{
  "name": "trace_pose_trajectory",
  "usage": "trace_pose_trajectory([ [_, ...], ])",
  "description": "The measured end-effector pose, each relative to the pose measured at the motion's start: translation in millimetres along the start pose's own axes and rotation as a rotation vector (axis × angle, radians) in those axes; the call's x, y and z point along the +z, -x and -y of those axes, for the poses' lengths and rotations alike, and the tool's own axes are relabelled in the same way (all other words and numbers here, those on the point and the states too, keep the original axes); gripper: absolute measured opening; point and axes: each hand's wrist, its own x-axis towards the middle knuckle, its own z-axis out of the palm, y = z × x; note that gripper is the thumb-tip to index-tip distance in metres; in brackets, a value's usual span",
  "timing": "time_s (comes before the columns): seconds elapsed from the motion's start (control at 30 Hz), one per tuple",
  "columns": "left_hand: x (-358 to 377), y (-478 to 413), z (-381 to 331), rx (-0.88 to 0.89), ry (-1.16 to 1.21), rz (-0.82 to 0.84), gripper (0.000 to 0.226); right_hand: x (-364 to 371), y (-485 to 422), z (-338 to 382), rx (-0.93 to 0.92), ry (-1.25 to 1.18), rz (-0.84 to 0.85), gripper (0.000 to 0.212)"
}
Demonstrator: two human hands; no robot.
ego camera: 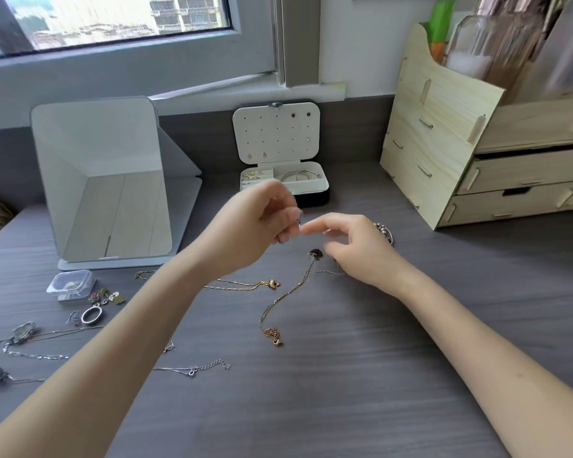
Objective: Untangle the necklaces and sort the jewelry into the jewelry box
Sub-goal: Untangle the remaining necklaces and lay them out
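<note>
A white-lined black jewelry box (pixel 313 198) stood open at the back of the counter (pixel 377 358). The left hand (pixel 252 226) pinched a small silvery piece (pixel 298 221); the right hand (pixel 358 249) hovered, fingers relaxed, above a thin gold chain (pixel 288 292).

Left hand (pixel 255 226) pinches small item (pixel 298 221); right hand (pixel 354 249) loose.

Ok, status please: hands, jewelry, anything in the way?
Left hand pinches a small piece, right hand open beside it. Box open behind. Necklaces loose on desk.

Bright daylight from the window (pixel 113 18), soft shadows, motion blur, wide-angle bending at edges.
</note>
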Motion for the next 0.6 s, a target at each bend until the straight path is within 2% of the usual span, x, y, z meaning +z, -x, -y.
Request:
trace_pose_trajectory([
  [0.1,-4,-3,-20,0.030,0.134,0.010,0.012,-11,8,14,0.028,-0.393,0.184,0.045],
  [0.17,-9,-5,-32,0.037,0.221,0.011,0.015,-17,14,19,0.029,-0.488,0.231,0.038],
  [0.33,-30,-1,-41,-0.012,0.336,-0.089,0.020,-29,31,22,0.054,-0.489,0.236,0.015],
  [0.5,-56,28,-12,-0.178,0.348,-0.254,0.018,-42,56,20,0.124,-0.304,0.206,0.021],
  [0.6,-70,61,18,-0.336,0.345,-0.308,0.018,-36,70,30,0.162,-0.205,0.293,0.020],
])
